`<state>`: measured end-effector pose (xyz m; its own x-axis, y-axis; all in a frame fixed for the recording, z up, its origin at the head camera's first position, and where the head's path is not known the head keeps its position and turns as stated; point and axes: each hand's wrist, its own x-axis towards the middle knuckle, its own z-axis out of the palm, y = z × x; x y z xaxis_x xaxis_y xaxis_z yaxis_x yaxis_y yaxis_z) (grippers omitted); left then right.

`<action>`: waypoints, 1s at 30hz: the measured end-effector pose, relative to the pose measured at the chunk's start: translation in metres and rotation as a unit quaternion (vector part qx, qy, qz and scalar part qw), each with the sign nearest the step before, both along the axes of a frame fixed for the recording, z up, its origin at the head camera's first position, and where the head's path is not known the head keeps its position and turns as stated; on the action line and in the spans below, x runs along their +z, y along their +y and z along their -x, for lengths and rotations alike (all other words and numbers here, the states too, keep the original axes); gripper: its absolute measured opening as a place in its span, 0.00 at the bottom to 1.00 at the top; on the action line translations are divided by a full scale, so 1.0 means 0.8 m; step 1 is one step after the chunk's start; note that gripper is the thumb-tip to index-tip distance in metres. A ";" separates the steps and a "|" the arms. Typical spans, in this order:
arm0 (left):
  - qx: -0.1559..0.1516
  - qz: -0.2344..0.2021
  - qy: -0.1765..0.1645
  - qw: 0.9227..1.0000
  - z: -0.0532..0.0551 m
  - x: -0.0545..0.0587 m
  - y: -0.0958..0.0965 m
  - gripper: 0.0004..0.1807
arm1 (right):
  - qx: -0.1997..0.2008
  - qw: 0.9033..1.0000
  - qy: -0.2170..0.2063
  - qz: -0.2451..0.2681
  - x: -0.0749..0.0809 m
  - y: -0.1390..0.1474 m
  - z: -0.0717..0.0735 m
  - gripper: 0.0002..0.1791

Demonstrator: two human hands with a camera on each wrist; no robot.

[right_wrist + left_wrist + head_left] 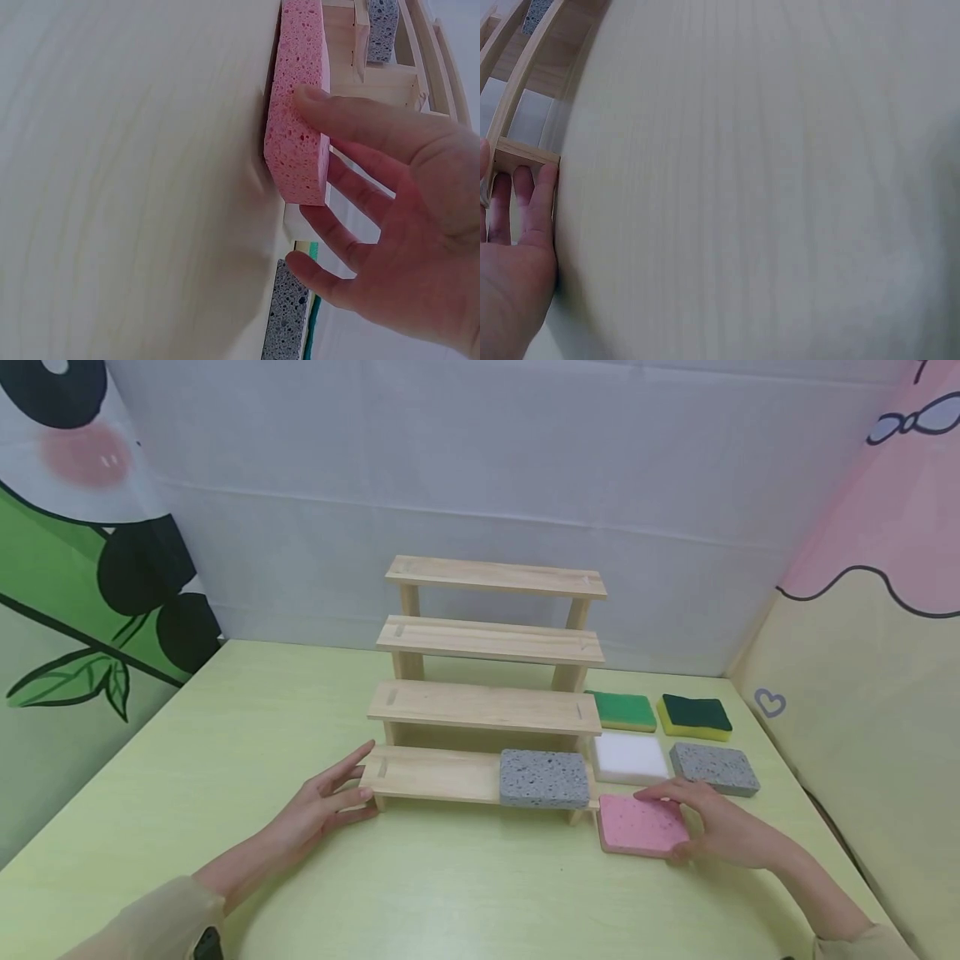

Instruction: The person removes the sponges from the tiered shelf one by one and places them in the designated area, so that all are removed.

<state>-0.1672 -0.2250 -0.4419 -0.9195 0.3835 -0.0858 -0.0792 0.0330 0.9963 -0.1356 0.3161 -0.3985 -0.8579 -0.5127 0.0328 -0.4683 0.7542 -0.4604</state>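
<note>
A pink sponge (643, 825) lies on the table to the right of a stepped wooden rack (480, 706). My right hand (716, 822) pinches it, thumb on its near edge and fingers on the far side, as the right wrist view also shows with the sponge (300, 112) and hand (420, 195). On the right part of the lowest step sits a grey speckled sponge (544, 778). At the left end of that step, my left hand (318, 806) touches the rack with extended fingers. In the left wrist view those fingers (536, 210) rest against the end piece.
Behind the pink sponge are a white sponge (630, 758), a second grey sponge (716, 768), a green sponge (622, 712) and a yellow sponge with a dark green top (693, 717). A pale cloth wall (487, 460) stands behind the rack.
</note>
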 end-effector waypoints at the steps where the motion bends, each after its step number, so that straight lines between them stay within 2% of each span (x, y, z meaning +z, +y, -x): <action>1: 0.000 -0.001 0.000 1.000 0.000 0.000 0.000 0.40 | 0.000 1.000 -0.003 0.000 0.000 0.000 0.000 0.40; 11: -0.003 -0.002 0.004 1.000 0.000 -0.004 -0.002 0.40 | -0.012 1.000 -0.019 0.001 -0.004 0.002 0.002 0.41; 23: -0.001 -0.002 0.001 1.000 0.001 -0.003 -0.002 0.40 | 0.006 1.000 -0.018 -0.009 -0.002 0.002 0.006 0.41; 30: -0.004 -0.004 0.002 1.000 0.002 -0.004 -0.002 0.40 | 0.013 1.000 -0.025 0.004 -0.002 0.003 0.010 0.41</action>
